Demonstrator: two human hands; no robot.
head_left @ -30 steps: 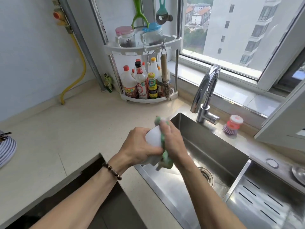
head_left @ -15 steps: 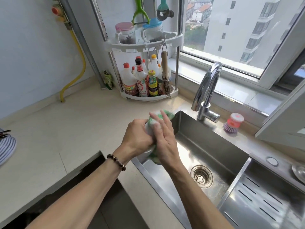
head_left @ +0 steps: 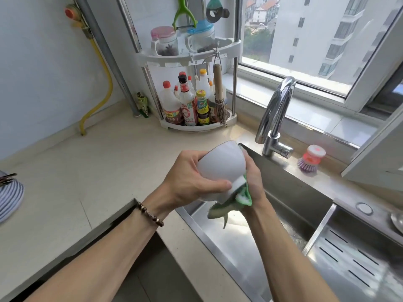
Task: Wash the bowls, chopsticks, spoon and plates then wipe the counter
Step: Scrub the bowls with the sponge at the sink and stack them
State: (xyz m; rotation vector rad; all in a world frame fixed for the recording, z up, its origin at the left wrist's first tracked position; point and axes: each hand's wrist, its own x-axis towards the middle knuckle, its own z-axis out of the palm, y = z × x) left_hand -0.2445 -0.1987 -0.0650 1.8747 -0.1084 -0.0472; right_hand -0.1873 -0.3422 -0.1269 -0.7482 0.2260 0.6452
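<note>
Curling round a white bowl point(head_left: 220, 164), the left hand point(head_left: 187, 182) grips it; the right hand point(head_left: 254, 182) presses a green cloth point(head_left: 237, 200) against it, its fingers hidden behind the bowl.

Both forearms are bare, no sleeves showing; a dark brown beaded bracelet point(head_left: 150, 214) circles the wrist behind the left hand point(head_left: 187, 182).

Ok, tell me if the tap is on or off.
Off, it seems: no water falls from the tap spout into the sink, while both hands scrub the bowl beside it.
</note>
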